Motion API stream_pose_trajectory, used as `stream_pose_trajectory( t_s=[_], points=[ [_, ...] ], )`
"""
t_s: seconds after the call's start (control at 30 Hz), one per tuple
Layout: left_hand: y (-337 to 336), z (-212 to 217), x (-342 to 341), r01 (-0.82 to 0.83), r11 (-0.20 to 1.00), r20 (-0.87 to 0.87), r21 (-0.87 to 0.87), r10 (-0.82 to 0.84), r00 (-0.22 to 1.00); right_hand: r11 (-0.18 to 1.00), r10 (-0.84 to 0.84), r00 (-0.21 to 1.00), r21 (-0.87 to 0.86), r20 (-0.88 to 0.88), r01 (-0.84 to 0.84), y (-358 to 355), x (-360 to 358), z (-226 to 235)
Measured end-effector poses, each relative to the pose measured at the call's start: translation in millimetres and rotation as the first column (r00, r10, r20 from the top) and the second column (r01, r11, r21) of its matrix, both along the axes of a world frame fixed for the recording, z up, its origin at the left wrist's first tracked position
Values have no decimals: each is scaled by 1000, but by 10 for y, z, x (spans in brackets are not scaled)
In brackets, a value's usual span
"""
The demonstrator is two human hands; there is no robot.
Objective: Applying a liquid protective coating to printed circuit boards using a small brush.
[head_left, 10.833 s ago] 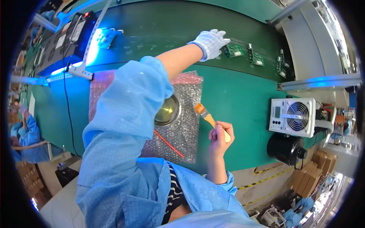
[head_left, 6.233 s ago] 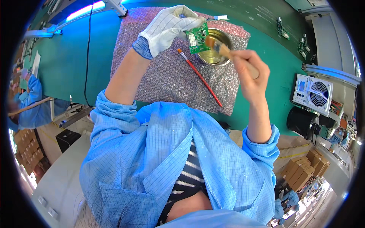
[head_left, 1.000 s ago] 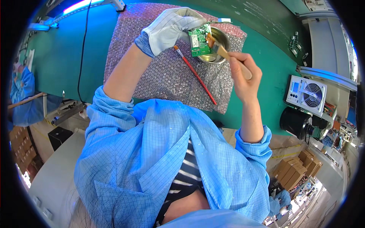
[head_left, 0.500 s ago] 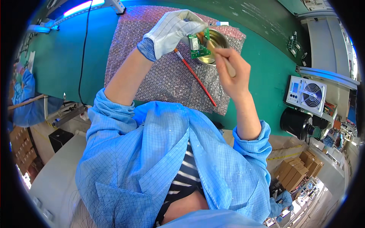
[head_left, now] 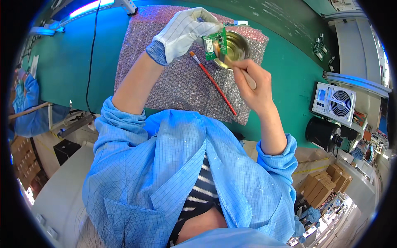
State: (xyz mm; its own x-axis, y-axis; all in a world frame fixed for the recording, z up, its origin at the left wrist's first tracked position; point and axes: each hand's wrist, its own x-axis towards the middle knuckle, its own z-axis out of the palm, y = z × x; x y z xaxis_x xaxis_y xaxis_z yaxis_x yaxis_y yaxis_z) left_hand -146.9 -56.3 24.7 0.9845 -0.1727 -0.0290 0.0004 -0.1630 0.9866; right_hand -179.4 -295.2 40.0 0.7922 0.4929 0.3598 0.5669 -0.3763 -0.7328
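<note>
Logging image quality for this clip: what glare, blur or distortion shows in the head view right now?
Head view: fisheye bending toward the rim, with dark corners; bluish glare from the lamp at upper left; shiny highlights in the metal bowl; the right hand's wooden brush smeared toward its bristles, probably motion blur; the red brush fairly sharp.

No word or number can be made out with certainty. A small white rectangular label (head_left: 209,46) stands on the green circuit board (head_left: 222,38) pinched in the white-gloved left hand (head_left: 186,33), just below its fingertips; its print is too small to read. Well to the right of the bare right hand (head_left: 254,84), a small blue display (head_left: 322,95) on a white box-shaped fan unit (head_left: 331,106) is likewise illegible.
</note>
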Motion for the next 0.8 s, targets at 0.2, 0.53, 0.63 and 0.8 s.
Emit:
stream_pose_trajectory(
  t_s=[0.2,0.53,0.63,0.8],
  points=[
    [64,-136,5,12,985,-43,-174,-20,999,971,-90,959,190,-269,144,-198,41,90],
    [98,-148,-4,-31,952,-59,-303,14,998,980,-16,928,177,-372,87,-214,25,-39],
    [51,-103,-44,-48,930,-27,-364,41,999,932,-138,924,270,-358,243,-105,8,-122],
    [65,-183,-41,-94,895,33,-436,120,992,938,-132,917,253,-376,238,-9,-118,-111]
  ],
)
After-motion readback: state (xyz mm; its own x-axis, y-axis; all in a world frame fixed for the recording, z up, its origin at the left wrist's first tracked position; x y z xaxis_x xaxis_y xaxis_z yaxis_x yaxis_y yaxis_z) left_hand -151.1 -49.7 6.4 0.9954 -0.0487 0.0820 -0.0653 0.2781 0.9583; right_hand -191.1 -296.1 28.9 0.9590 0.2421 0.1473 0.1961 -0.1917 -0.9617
